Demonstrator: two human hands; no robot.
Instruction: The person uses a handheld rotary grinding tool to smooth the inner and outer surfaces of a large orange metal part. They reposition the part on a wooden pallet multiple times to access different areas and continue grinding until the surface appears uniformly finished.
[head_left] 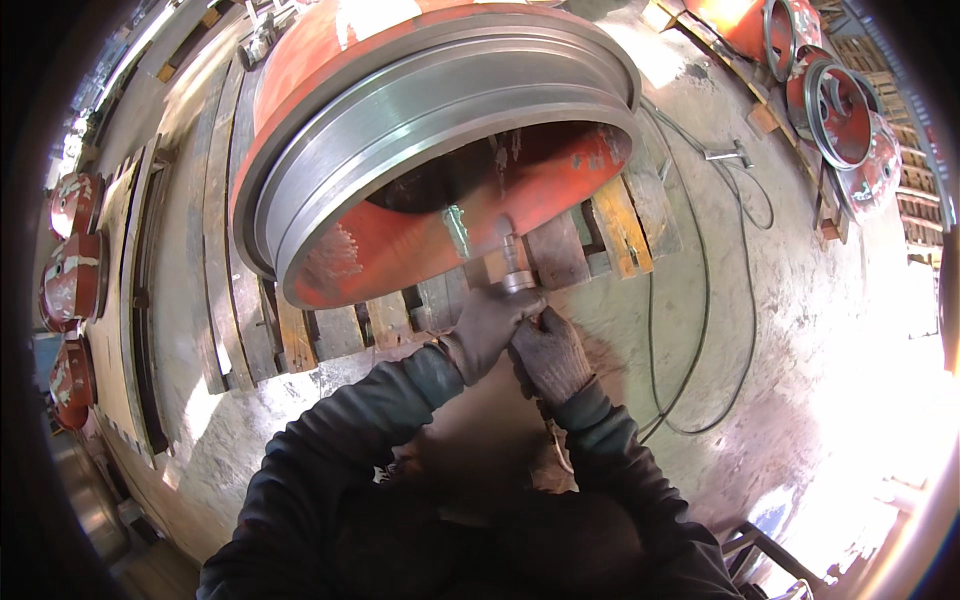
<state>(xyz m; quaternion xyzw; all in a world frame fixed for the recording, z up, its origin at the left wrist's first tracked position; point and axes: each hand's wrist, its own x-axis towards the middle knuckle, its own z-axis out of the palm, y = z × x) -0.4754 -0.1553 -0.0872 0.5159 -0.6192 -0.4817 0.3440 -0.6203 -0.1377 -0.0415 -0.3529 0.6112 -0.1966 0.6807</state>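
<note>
A large round metal casting (pixel 440 90) with red paint and a bare machined rim stands tilted before me. My left hand (pixel 487 325), gloved in grey, is wrapped round the front of a slim handheld grinder (pixel 518 281) just behind its silver collar. My right hand (pixel 553 357), also gloved, closes on its rear end. The tool's narrow tip points away from me at the casting's red inner wall (pixel 440 245); it looks to meet the wall, but contact is hard to tell. A thin hose (pixel 557 445) trails down from below my right hand. My fingers cover most of the grinder's body.
The casting rests on a wooden pallet (pixel 335 333). Dark hoses (pixel 706 310) loop over the concrete floor to the right, near a small metal fitting (pixel 728 155). More red castings stand at the far left (pixel 75 280) and far right (pixel 838 115).
</note>
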